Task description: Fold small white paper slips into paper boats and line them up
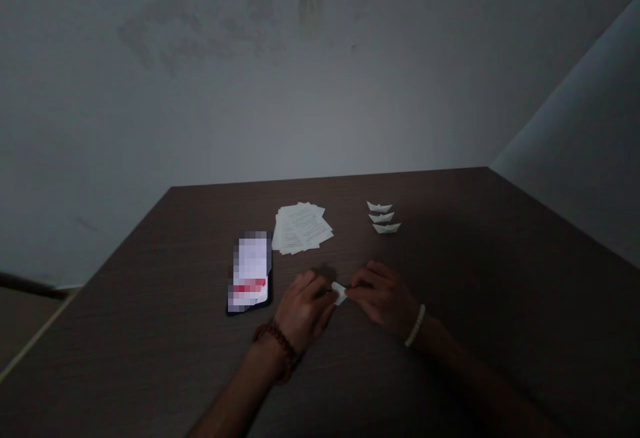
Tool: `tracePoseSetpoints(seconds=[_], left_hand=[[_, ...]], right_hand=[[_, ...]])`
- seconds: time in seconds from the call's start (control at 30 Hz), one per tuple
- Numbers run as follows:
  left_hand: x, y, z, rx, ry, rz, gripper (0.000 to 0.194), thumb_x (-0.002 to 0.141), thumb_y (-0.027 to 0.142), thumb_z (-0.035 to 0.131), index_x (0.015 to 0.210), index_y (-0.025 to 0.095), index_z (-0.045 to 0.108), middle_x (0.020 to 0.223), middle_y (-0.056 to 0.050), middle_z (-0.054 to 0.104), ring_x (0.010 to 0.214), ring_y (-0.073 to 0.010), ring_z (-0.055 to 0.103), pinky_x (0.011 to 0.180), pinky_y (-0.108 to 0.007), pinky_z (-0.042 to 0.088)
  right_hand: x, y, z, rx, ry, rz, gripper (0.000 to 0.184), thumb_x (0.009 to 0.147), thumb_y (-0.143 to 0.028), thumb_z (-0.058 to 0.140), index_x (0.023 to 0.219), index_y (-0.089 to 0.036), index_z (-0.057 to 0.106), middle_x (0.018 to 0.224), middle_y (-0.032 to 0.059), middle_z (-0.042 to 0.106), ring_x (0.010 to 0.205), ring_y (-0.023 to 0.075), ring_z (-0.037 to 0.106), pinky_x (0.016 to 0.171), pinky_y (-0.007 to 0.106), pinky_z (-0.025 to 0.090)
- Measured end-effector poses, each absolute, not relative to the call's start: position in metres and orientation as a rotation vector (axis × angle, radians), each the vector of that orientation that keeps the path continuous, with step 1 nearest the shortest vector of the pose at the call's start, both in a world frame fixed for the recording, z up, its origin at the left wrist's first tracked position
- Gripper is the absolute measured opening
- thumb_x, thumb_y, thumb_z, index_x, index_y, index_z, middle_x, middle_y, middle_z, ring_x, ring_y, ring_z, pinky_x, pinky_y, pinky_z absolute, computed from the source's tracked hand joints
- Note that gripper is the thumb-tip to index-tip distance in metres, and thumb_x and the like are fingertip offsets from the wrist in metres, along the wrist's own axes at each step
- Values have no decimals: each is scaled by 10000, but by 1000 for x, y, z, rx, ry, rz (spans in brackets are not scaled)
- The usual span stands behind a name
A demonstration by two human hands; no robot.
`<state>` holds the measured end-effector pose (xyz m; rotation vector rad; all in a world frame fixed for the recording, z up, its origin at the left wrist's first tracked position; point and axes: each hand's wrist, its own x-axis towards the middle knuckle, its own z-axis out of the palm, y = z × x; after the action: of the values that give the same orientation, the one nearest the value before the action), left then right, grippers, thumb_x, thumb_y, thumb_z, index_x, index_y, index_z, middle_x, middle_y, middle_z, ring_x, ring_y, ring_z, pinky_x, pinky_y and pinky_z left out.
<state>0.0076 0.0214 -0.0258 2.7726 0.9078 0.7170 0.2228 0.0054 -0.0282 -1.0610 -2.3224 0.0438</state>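
White paper piece, pinched by the fingertips of our left hand and right hand, well short of the desk's far edge, could tear should we tug unevenly.

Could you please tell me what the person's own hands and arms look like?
Both are ungloved, and no sleeves show on the forearms. The left hand has a reddish-brown beaded bracelet at its wrist; the right hand, a whitish bracelet.
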Motion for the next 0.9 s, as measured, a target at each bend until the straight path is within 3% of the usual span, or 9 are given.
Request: tracePoseSetpoints(seconds=[0.2,0.4,0.63,0.9], left_hand=[[7,22,-27,2769,921,718,185,895,181,492,877,178,676,855,-72,616,824,-212,488,699,-346,416],[6,24,-28,2740,976,746,276,896,277,544,665,161,639,768,-60,608,785,-202,487,692,-329,416],[5,23,-32,2795,957,787,185,916,166,466,849,144,637,861,-76,620,798,-204,484,682,-327,389],[4,22,-26,2853,1019,774,199,913,160,456,874,159,652,867,-80,635,788,-200,490,712,-345,403]], right_hand=[[221,4,-24,-1068,-2402,90,84,854,-181,602,847,-213,679,863,36,605,826,182,473,744,319,404],[220,4,-24,-1079,-2423,72,71,856,-184,606,797,-197,643,831,34,604,812,183,478,717,314,395],[218,4,-24,-1115,-2409,-29,101,867,-141,567,776,-179,589,794,42,592,777,186,481,700,324,385],[220,3,-21,-1102,-2355,-71,99,866,-137,571,832,-198,640,831,40,616,789,184,487,704,321,396]])
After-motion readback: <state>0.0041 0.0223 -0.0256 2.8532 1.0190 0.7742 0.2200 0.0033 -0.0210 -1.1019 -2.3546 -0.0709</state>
